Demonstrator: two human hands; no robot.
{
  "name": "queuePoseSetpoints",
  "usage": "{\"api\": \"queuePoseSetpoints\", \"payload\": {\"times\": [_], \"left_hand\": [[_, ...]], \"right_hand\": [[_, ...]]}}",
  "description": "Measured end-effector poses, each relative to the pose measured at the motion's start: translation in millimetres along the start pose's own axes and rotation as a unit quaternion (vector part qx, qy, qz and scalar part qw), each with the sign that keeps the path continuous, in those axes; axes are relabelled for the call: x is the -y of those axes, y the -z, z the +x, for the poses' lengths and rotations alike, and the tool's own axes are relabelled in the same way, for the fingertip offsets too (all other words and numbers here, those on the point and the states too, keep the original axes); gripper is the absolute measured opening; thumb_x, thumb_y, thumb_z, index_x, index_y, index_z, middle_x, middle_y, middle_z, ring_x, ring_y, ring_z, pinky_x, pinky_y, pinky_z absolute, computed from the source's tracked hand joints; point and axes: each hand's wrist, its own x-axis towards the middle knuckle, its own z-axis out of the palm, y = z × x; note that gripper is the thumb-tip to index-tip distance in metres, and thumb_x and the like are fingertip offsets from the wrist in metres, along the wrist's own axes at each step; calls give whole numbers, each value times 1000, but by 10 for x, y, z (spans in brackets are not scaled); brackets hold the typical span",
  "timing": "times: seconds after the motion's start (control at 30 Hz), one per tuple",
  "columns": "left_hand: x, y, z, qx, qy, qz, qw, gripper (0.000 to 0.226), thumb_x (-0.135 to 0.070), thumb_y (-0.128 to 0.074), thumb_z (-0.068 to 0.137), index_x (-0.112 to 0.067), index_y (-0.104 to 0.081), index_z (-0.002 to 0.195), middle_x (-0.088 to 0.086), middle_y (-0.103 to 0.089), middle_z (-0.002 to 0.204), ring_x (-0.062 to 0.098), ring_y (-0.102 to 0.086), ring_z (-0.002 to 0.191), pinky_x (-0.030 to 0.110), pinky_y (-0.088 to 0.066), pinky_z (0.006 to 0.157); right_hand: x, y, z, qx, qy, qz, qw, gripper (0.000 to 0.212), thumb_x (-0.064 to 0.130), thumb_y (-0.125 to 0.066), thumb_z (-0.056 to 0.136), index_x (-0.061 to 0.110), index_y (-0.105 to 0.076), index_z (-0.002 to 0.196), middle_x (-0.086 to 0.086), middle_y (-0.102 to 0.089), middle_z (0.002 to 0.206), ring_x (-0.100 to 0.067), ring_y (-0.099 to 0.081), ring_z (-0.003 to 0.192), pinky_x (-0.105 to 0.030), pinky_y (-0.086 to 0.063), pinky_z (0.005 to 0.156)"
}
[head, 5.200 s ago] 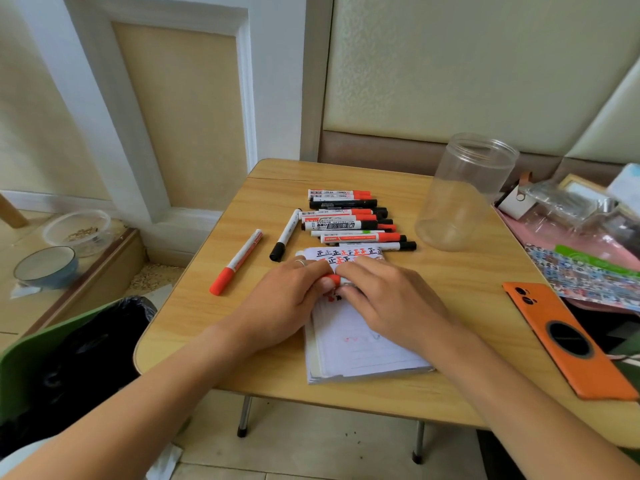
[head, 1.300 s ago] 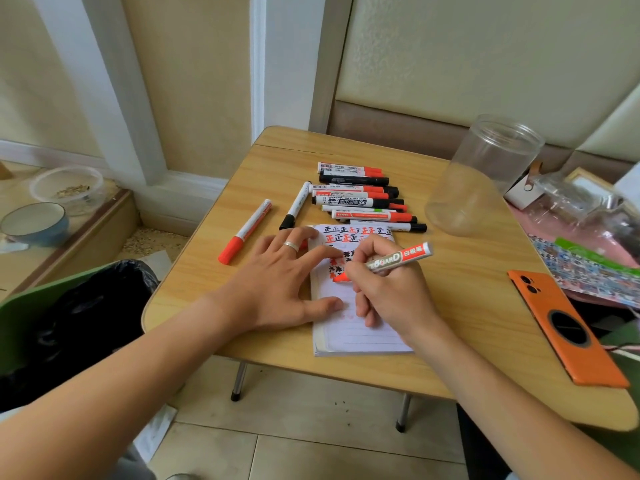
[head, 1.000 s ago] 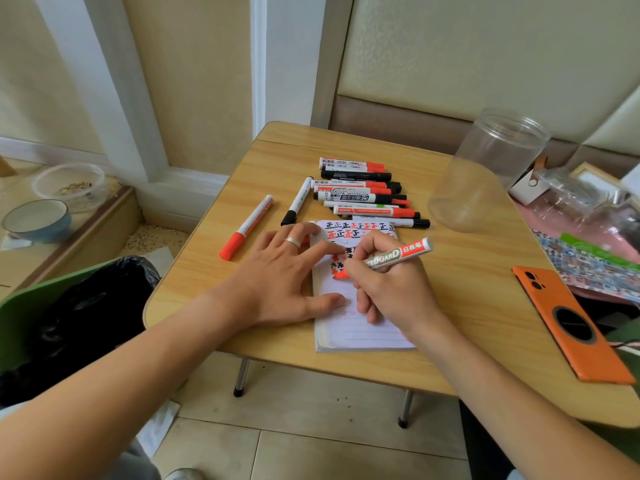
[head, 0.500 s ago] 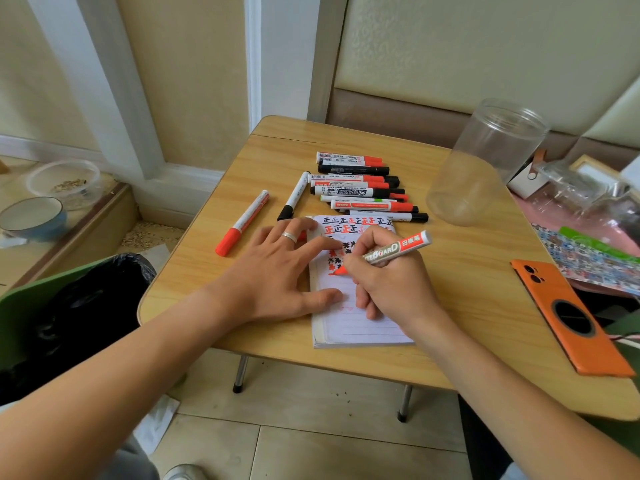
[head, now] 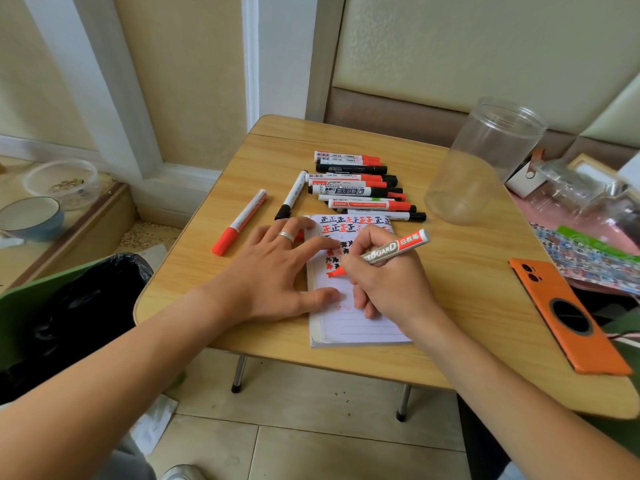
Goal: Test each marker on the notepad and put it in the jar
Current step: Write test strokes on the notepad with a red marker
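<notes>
My right hand (head: 384, 282) grips a red whiteboard marker (head: 394, 249), its uncapped tip touching the notepad (head: 360, 327) among red and black test marks. My left hand (head: 277, 268), with a ring on one finger, lies flat with fingers spread on the notepad's left edge. Behind the pad sits a pile of several red and black markers (head: 360, 188). A black-capped marker (head: 292, 194) and a red-capped marker (head: 240, 221) lie apart to the left. The clear plastic jar (head: 485, 161) stands open and empty at the back right of the wooden table (head: 467, 265).
An orange phone (head: 568, 315) lies face down near the table's right edge. Packets and clutter (head: 585, 216) crowd the far right. A black-lined bin (head: 65, 306) stands left of the table. Two bowls (head: 34, 218) sit on a low ledge at far left.
Since five seconds ago both hands came apart; the right hand now writes with the uncapped red marker. Over the last second its tip has shifted slightly down the page.
</notes>
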Motion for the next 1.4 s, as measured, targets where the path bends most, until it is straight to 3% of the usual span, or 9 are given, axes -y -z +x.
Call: {"api": "queuePoseSetpoints", "payload": {"times": [0.33,0.6,0.77,0.97,1.4], "left_hand": [[-2,16,2,11,1,-6,1000,81,-91,-22,77,-52,-27,148,-4,-23,157,20,-20,147,40,-17,117],[1,-1,-4,-1,2,-6,1000,80,-90,-24,77,-52,-28,148,-4,-26,155,19,-22,145,38,-19,115],[1,2,-5,1,2,-8,1000,81,-90,-24,78,-52,-28,148,-4,-26,155,20,-22,146,40,-18,116],[-3,4,-11,1,1,-7,1000,80,-90,-25,79,-52,-26,149,-5,-24,156,19,-21,146,38,-18,116],[-12,51,-23,1,-1,-46,999,77,-86,-41,83,-52,-24,151,-6,-21,158,17,-23,146,39,-17,118]], "right_hand": [[-1,6,-1,-10,-4,1,1000,12,8,-66,90,6,-56,83,-12,-57,47,-19,-50,32,-23,-36,36],[9,-6,-17,19,15,6,1000,15,7,-66,94,6,-56,84,-2,-58,46,-15,-49,32,-21,-36,35],[3,3,-13,20,13,-3,1000,16,8,-67,93,9,-56,81,-13,-57,48,-18,-49,32,-22,-35,35],[5,0,-29,34,24,-5,999,14,6,-66,93,6,-57,82,-8,-56,47,-15,-48,32,-22,-34,35],[-39,24,32,3,-1,13,1000,17,9,-62,93,8,-52,80,-11,-53,50,-19,-48,34,-21,-32,36]]}}
